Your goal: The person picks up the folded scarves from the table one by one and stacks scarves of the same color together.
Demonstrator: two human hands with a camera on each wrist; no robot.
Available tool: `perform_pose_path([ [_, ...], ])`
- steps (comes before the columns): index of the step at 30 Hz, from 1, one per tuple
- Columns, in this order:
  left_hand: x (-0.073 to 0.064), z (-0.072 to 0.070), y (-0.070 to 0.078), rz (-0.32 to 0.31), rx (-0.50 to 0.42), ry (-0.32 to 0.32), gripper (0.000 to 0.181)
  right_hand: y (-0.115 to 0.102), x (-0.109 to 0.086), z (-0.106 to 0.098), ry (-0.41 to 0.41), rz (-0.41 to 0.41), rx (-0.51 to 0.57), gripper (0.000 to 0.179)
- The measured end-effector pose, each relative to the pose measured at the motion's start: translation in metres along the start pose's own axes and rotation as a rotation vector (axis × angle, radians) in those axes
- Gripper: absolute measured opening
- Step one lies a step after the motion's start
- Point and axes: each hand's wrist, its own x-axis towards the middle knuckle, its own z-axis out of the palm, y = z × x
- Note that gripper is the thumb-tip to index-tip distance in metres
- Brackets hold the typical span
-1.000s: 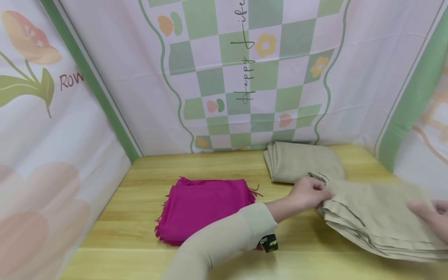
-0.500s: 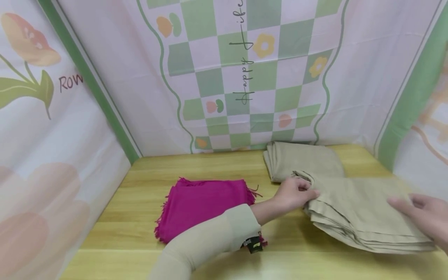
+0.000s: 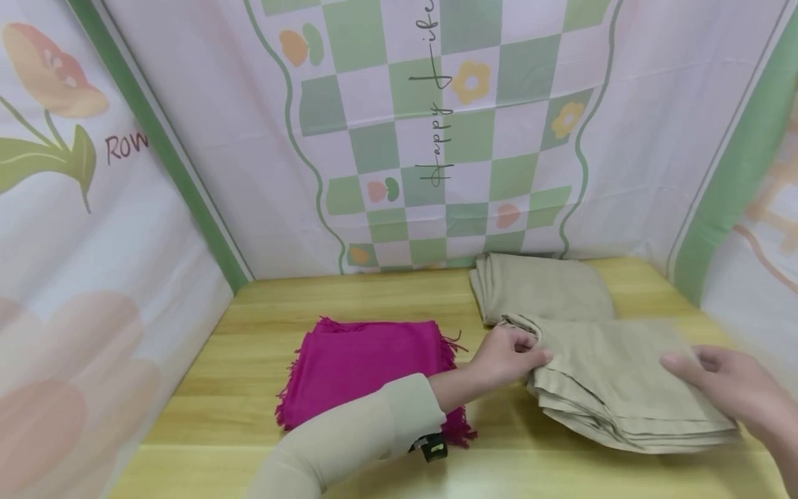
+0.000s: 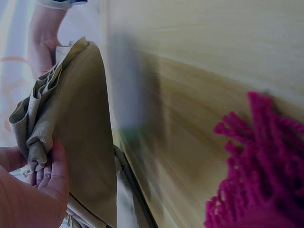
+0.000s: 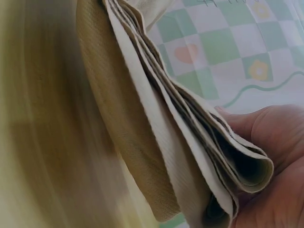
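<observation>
A beige scarf (image 3: pixel 623 381), folded into a thick layered rectangle, hangs between my two hands above the table at the right. My left hand (image 3: pixel 505 357) pinches its left edge near the far corner, thumb on top; the left wrist view shows the fingers (image 4: pixel 58 166) curled round bunched layers. On the opposite edge, my right hand (image 3: pixel 732 381) grips the scarf, with folded loops of cloth (image 5: pixel 247 166) lying in the palm in the right wrist view. Left of the left hand lies a folded magenta scarf (image 3: pixel 368 367) with fringed ends, partly covered by the left sleeve.
Another folded beige cloth (image 3: pixel 542 284) lies at the back right of the wooden table (image 3: pixel 249 388), overlapped by the held scarf in the head view. A checkered fabric backdrop (image 3: pixel 424 138) rises behind the table, and printed curtains (image 3: pixel 93 312) close off both sides.
Both hands have carried the beige scarf leftward, and the right hand has come further into view. The magenta scarf and the back beige cloth have stayed put.
</observation>
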Motion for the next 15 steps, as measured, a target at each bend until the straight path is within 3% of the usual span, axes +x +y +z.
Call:
perform_pose_path([
  [11, -0.013, -0.002, -0.009, -0.028, -0.003, 0.008, 0.043, -0.001, 0.004, 0.012, -0.074, -0.008, -0.014, 0.077],
  [15, -0.017, -0.004, -0.012, -0.052, 0.002, 0.008, 0.047, 0.001, 0.005, 0.017, -0.063, -0.015, 0.003, 0.075],
])
